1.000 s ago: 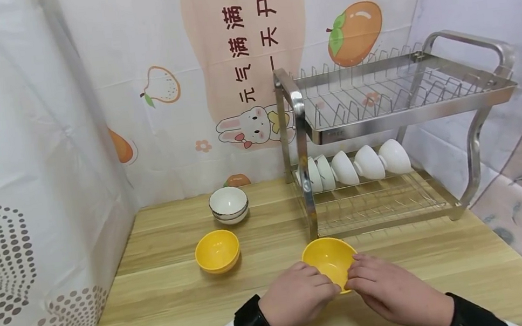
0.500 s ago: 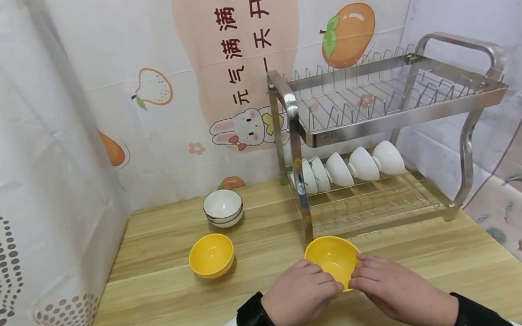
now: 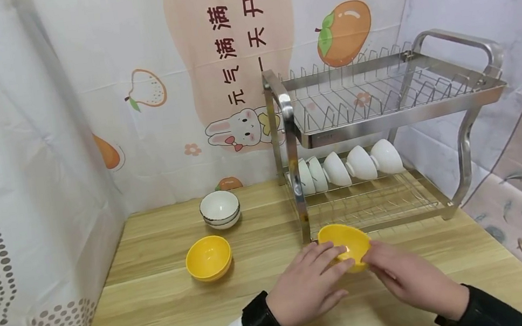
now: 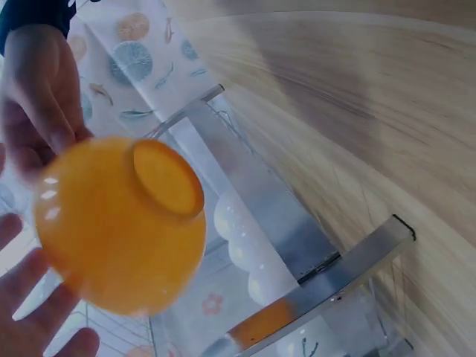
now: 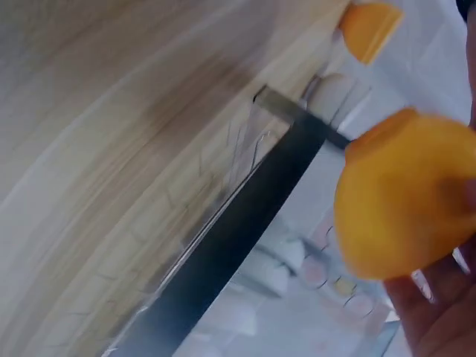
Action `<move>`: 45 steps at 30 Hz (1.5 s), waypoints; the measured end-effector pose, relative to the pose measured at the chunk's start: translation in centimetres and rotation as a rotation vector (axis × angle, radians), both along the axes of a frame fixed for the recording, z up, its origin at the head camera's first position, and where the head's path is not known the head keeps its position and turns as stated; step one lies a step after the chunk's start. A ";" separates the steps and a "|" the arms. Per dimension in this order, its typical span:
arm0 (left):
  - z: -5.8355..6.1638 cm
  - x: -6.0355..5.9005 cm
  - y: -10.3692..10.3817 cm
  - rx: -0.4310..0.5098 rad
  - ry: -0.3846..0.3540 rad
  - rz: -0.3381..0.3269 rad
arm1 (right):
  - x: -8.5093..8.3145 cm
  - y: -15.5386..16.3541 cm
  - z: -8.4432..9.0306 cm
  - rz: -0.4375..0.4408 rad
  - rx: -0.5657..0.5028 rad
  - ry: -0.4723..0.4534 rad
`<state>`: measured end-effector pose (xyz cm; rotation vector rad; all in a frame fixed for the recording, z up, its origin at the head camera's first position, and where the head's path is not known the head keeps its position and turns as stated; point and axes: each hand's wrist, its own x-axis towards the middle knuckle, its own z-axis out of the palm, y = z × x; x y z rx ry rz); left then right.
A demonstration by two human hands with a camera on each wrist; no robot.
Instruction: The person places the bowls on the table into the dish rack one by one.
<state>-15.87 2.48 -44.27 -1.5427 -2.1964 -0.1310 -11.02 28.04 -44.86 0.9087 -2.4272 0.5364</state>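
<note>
In the head view my right hand (image 3: 414, 274) pinches the rim of a yellow bowl (image 3: 346, 242), which is tilted above the table in front of the dish rack. My left hand (image 3: 305, 288) has its fingers spread and straight at the bowl's near left side; whether they touch it is unclear. From the left wrist, the bowl's rounded outside and foot ring (image 4: 169, 178) show, with the pinching right hand (image 4: 44, 97) behind. The right wrist view has the same bowl (image 5: 409, 193), blurred, partly covering the fingers (image 5: 439, 312).
A steel two-tier dish rack (image 3: 402, 118) stands at the back right. Several white bowls (image 3: 361, 164) lean on its lower tier. Another yellow bowl (image 3: 209, 258) and a stack of white bowls (image 3: 220, 209) stand left on the wooden table (image 3: 162, 311). Curtains surround the table.
The bowl has risen and moved slightly right toward the rack, tilting. My left fingers have let go of its rim and straightened. My right hand still holds it. The head view has shifted slightly.
</note>
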 end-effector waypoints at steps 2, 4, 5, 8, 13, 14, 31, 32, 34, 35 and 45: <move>0.0 0.0 0.2 0.023 0.008 0.019 | -0.1 0.9 0.4 -0.130 -0.051 -0.109; -0.2 0.0 0.5 0.024 -0.002 0.034 | -0.3 2.0 0.8 -0.241 -0.142 -0.218; -0.3 0.1 0.7 0.015 -0.013 0.043 | -0.6 2.6 0.9 -0.291 -0.192 -0.269; -0.7 0.2 1.3 -0.039 -0.033 0.071 | -1.7 4.6 1.0 -0.393 -0.351 -0.370; -1.4 0.4 2.5 -0.110 -0.077 0.095 | -4.3 8.4 0.1 -0.516 -0.551 -0.413; -1.5 0.4 2.8 -0.120 -0.085 0.097 | -4.8 9.1 -0.2 -0.544 -0.568 -0.428; -2.7 0.9 6.6 -0.204 -0.131 0.113 | -9.6 15.3 -1.9 -0.625 -0.478 -0.632; -2.8 0.9 6.7 -0.200 -0.128 0.111 | -9.7 15.5 -2.0 -0.635 -0.468 -0.628; -2.9 0.9 6.9 -0.195 -0.125 0.109 | -9.9 15.8 -2.2 -0.651 -0.447 -0.612; -2.9 0.8 7.0 -0.195 -0.124 0.108 | -9.9 16.0 -2.3 -0.657 -0.438 -0.605; -2.6 0.3 7.6 -0.205 -0.139 0.143 | -9.7 16.2 -2.8 -0.703 -0.344 -0.547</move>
